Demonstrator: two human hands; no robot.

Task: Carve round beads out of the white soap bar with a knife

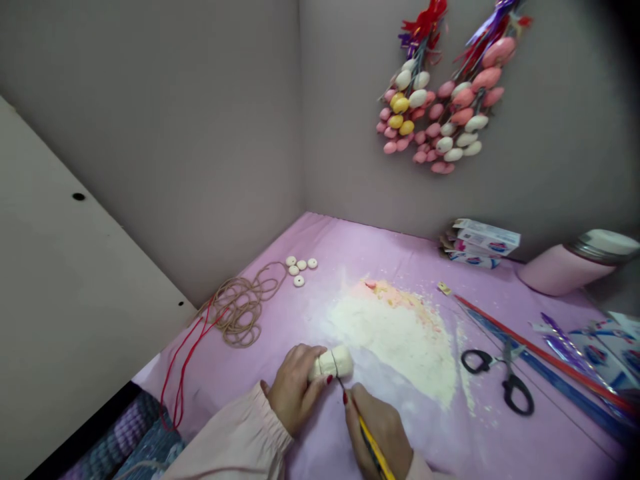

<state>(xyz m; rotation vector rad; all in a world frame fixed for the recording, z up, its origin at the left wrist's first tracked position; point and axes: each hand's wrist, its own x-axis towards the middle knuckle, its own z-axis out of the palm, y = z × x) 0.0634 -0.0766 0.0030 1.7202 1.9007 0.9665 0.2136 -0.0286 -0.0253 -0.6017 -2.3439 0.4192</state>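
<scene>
**Carving a pale soap-like block on a powder-dusted pink cloth**

Left hand [295, 390] palm down, fingers curled over the near end of a small white block [334, 363], pinning it against the pink tablecloth [350, 253]. Right hand [381, 427] just beside, closed in a pen grip round a yellow-handled tool [374, 448], its thin dark tip touching the block's near edge. Both wrists low, a pale pink sleeve [235, 443] gathered at the left cuff; red polish on the nails.

Block rounded, oblong, chalky and matte, lying between the two hands. Beyond the fingertips, a wide spread of cream-coloured powder [400, 333], fine and soft, tinged orange at its far end. Far-left of the left hand, a loose coil of tan cord [243, 307] with a red thread [187, 353] trailing toward the table edge; past it, four small pale discs [299, 268], flat, each with a centre hole. Right of the right hand, black-handled scissors [503, 377], shut, beside long red and blue strips [545, 363]. Farther off, small printed boxes [480, 243] and a pink container [575, 263] on its side. On the wall above, two hanging clusters of glossy pink, white and yellow ovals [440, 107] topped with ribbons.
</scene>
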